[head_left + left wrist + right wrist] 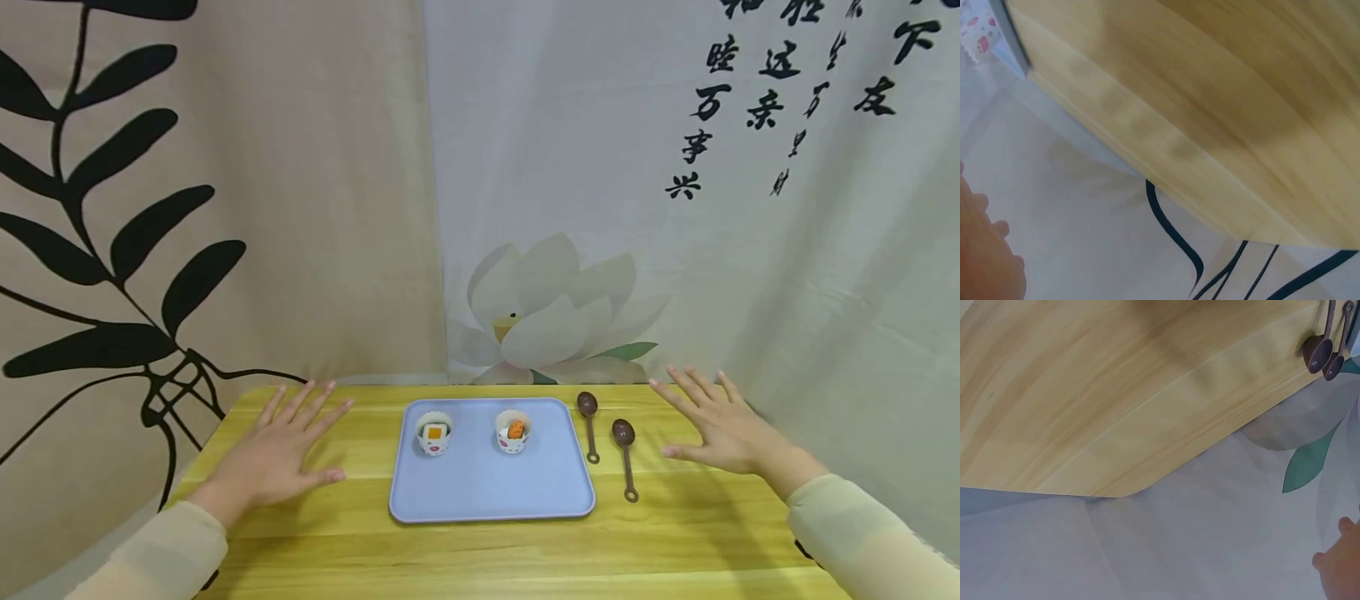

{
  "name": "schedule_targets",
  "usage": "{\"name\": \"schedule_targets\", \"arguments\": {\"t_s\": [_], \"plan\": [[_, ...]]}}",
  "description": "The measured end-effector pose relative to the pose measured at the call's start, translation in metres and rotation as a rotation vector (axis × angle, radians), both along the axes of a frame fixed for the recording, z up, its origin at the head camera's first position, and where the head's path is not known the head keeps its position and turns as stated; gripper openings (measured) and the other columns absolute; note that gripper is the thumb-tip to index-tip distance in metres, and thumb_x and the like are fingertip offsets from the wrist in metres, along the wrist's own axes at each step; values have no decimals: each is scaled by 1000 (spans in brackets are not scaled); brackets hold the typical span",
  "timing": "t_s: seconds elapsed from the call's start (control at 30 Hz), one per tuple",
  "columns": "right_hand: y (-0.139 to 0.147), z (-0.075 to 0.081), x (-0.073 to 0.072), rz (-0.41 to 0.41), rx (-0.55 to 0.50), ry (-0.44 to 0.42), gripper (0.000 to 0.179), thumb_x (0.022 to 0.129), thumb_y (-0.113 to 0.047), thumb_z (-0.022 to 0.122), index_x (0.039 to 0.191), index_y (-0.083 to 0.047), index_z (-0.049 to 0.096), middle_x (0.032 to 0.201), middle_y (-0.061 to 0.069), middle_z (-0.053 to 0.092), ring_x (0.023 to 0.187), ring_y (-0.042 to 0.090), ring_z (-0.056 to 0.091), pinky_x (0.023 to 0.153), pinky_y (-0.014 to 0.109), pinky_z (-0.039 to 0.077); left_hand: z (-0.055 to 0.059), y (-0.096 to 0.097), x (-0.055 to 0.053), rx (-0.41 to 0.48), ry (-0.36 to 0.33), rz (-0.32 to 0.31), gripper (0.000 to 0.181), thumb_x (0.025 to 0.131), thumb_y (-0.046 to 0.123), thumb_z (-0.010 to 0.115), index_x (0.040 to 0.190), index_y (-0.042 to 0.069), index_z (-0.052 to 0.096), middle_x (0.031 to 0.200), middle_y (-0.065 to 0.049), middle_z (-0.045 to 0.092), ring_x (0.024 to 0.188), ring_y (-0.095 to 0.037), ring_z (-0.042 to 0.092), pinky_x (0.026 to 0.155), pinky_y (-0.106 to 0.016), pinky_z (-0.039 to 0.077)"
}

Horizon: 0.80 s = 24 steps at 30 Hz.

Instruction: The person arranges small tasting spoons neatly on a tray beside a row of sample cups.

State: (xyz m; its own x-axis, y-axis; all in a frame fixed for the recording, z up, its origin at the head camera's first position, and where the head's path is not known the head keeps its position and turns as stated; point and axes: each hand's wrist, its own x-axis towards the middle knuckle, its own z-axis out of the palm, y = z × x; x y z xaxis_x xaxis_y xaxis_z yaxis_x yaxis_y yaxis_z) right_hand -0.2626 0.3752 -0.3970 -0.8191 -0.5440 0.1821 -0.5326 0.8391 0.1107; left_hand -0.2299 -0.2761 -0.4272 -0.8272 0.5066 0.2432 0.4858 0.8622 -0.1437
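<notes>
My left hand [281,454] is spread with straight fingers over the left side of the table and holds nothing. On the other side, my right hand [723,429] is likewise spread and bare, to the right of two brown spoons. The nearer spoon [624,435] and the farther spoon [588,406] lie with their handles toward me. Between the hands sits a light blue tray [480,492]. It bears a left paper cup [433,445] with a white and yellow-orange piece inside, and a right paper cup [512,442] with an orange and a white piece.
The wooden table [480,562] ends at a back edge just behind the tray. A hanging cloth [337,208] with printed leaves, a lotus and dark characters stands behind it. In the right wrist view, both spoons [1317,355] appear near the table's edge.
</notes>
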Motion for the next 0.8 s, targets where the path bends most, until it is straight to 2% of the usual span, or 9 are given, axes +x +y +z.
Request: {"name": "schedule_targets", "arguments": {"t_s": [0.17,0.43,0.67,0.8], "plan": [[-3,-2,1,12,2,15,94,88,-64,63,161,-21,22,167,15,10,148,46,19,118,61,-10,-6,4,3,31,-37,-2,93,91,74,49,162,26,15,167,-13,5,153,-36,-5,119,-56,-11],[-8,-11,1,60,-26,32,96,87,-62,66,161,-21,22,167,13,10,148,45,18,119,60,-8,-15,10,8,61,-26,-6,93,90,70,55,162,28,14,167,-14,10,153,-31,-10,119,-53,-13],[-11,-15,2,74,-33,24,96,87,-62,66,162,-23,20,168,12,9,147,45,21,118,64,-6,-19,15,11,51,-52,9,94,90,71,54,162,28,14,167,-13,11,151,-41,7,120,-56,-9],[-15,-18,3,77,-42,5,95,87,-63,65,161,-21,23,167,13,10,148,46,20,118,60,-10,-21,19,12,67,-32,-7,93,89,70,55,162,28,15,167,-13,12,151,-40,9,120,-56,-7]]}}
